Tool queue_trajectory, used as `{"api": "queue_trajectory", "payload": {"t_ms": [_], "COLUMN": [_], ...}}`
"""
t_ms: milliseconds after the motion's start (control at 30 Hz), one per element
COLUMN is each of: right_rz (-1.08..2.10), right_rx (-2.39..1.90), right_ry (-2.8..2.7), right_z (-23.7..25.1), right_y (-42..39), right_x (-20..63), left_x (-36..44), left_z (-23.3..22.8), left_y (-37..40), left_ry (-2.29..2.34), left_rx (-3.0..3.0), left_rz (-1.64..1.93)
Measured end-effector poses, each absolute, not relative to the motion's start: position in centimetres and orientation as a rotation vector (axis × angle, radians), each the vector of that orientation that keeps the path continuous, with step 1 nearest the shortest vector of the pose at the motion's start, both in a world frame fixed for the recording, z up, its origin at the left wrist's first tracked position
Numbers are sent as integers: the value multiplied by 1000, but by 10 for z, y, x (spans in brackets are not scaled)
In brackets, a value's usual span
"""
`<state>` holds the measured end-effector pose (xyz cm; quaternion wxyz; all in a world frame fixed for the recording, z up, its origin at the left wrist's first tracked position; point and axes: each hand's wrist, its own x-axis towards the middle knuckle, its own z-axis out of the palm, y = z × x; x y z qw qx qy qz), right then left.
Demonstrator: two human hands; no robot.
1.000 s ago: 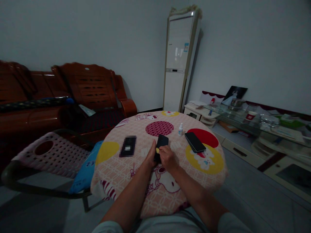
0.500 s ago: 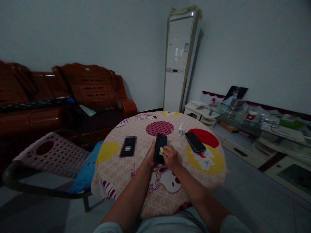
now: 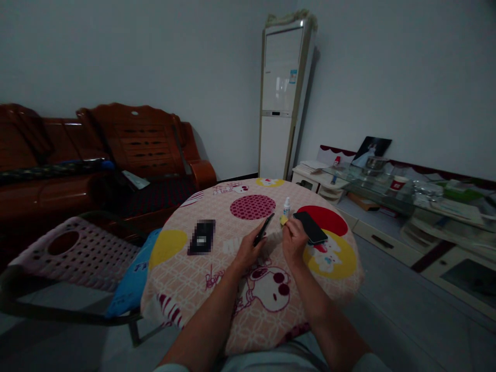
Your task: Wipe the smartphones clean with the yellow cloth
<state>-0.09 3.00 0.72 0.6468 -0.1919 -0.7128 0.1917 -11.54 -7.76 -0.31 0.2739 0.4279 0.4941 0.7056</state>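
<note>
A dark phone (image 3: pixel 264 230), turned nearly edge-on, is gripped in my left hand (image 3: pixel 250 247) above the middle of the round table (image 3: pixel 240 279). My right hand (image 3: pixel 294 238) pinches a small yellow piece (image 3: pixel 283 220), perhaps a sponge or cloth, apart from the phone. Just beyond that piece stands a small white bottle (image 3: pixel 287 207) upright. A second black phone (image 3: pixel 310 228) lies flat right of my right hand. On the left of the table lies a dark rectangular object (image 3: pixel 202 237), partly blurred by pixels.
A patterned cloth covers the table. At left are a woven chair (image 3: pixel 89 253) with a blue cushion (image 3: pixel 134 276) and a wooden sofa (image 3: pixel 143 139). Behind stands a tall white air conditioner (image 3: pixel 277 147). A glass-topped cabinet (image 3: pixel 372 186) with several items runs along the right.
My left hand has tilted the phone from back-up to edge-on. My right hand has moved off it to the right, taking the yellow piece along.
</note>
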Motion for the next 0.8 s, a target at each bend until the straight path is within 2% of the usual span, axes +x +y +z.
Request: {"api": "queue_trajectory", "payload": {"t_ms": [300,500,633,800], "right_rz": [334,331,322,310], "right_rx": [-226,-354,-310,-262], "right_ry": [-1777,-1739,-1731,-1728], "right_z": [21,16,17,18], "right_y": [12,34,27,16], "right_x": [-9,-11,-11,-12], "left_x": [-113,-116,-124,-128], "left_z": [-2,-4,-16,-23], "left_y": [-78,-76,-73,-71], "left_ry": [1238,1356,1531,1584], "left_rx": [1114,1408,1682,1740], "left_rz": [1844,1774,1692,1683]}}
